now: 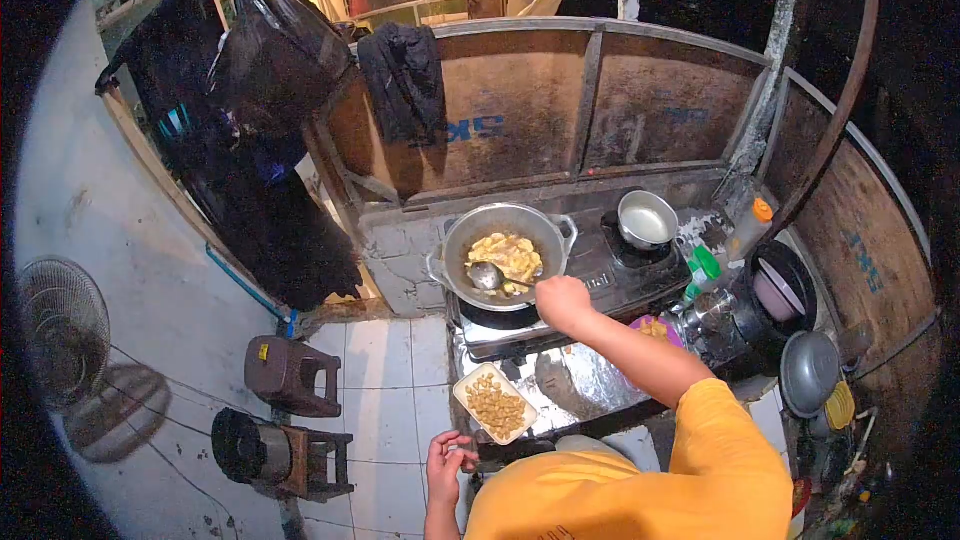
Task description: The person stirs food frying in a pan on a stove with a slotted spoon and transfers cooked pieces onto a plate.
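Observation:
My right hand (564, 302) is closed around the dark handle of a metal ladle (487, 276). The ladle's round bowl rests among yellowish-brown pieces of food (508, 253) inside a large two-handled wok (462, 230), which sits on the left burner of a gas stove (640, 292). Low in the view, my left hand (450, 458) hangs with loosely bent fingers apart and nothing in them. Just above and right of it, a white tray (530, 418) of small brown pieces stands at the counter's edge.
On the right burner stands a small pot (648, 220). Right of the stove are a green-topped container (704, 265), an orange-capped bottle (750, 225) and a black basin (815, 280). A purple plate (673, 338) lies under my right forearm. Stools (290, 377) and a fan (62, 320) are left.

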Tool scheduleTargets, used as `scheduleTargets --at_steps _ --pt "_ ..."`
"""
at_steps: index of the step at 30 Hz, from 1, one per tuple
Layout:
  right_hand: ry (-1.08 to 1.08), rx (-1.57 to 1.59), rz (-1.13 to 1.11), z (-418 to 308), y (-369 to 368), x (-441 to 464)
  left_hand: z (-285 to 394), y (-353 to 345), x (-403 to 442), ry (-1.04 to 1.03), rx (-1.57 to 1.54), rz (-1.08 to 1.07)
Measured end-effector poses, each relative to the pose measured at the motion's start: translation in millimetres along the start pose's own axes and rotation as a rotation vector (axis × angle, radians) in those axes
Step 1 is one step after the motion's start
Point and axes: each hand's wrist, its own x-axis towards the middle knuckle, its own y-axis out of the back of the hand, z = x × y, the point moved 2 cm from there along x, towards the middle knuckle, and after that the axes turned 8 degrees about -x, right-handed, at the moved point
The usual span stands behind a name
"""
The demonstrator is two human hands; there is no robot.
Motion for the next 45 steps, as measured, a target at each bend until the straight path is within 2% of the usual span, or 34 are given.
scheduleTargets --at_steps 3,5,8,13,16,18,20,24,26,31,33,36,40,45 --pt "-0.009 0.004 0.003 4.2 9.1 2.7 2.3 0.9 -0.7 -0.009 -0.007 0.005" --pt "-0.129 0.033 0.059 17.8 19.9 4.7 1.8 2.5 -1.2 -0.003 -0.009 0.021" --pt "-0.151 0.006 0.068 27.7 20.0 7.9 -0.7 3.6 -4.0 -0.006 -0.014 0.022" --pt "-0.08 -0.023 -0.004 26.7 14.1 -7.8 -3.9 4.7 -3.8 -0.014 -0.011 0.023" --pt "-0.116 -0.082 -0.022 38.2 21.6 -16.8 -4.7 6.1 -2.9 -0.013 -0.008 0.021" --pt "-0.093 -0.098 0.029 45.3 20.7 -21.1 -6.5 5.4 -1.3 -0.011 -0.012 0.014" --pt "-0.032 -0.194 0.179 54.0 3.5 -18.4 -9.2 5.3 -0.1 -0.02 -0.003 0.01" --pt "-0.084 -0.18 0.131 65.0 29.5 -7.6 -10.7 2.2 1.6 -0.016 0.006 -0.011" --pt "-0.122 -0.194 0.274 68.8 25.3 5.9 -7.1 -2.6 2.5 0.0 0.027 -0.017" --pt "-0.024 -0.194 0.224 45.9 -6.3 45.7 -0.4 -11.9 5.5 -0.024 0.044 -0.051" --pt "0.061 -0.19 0.407 31.3 -9.7 47.2 2.4 -13.0 5.3 -0.029 0.049 -0.057" --pt "0.067 -0.221 0.296 34.6 -10.9 44.9 6.2 -13.1 1.4 -0.054 0.062 -0.044" --pt "-0.035 -0.197 0.215 62.9 6.9 39.2 4.5 -5.1 -0.8 -0.037 0.039 0.017" --pt "-0.147 -0.148 0.295 72.0 -22.1 55.0 0.8 -7.2 0.2 -0.02 0.025 0.01"
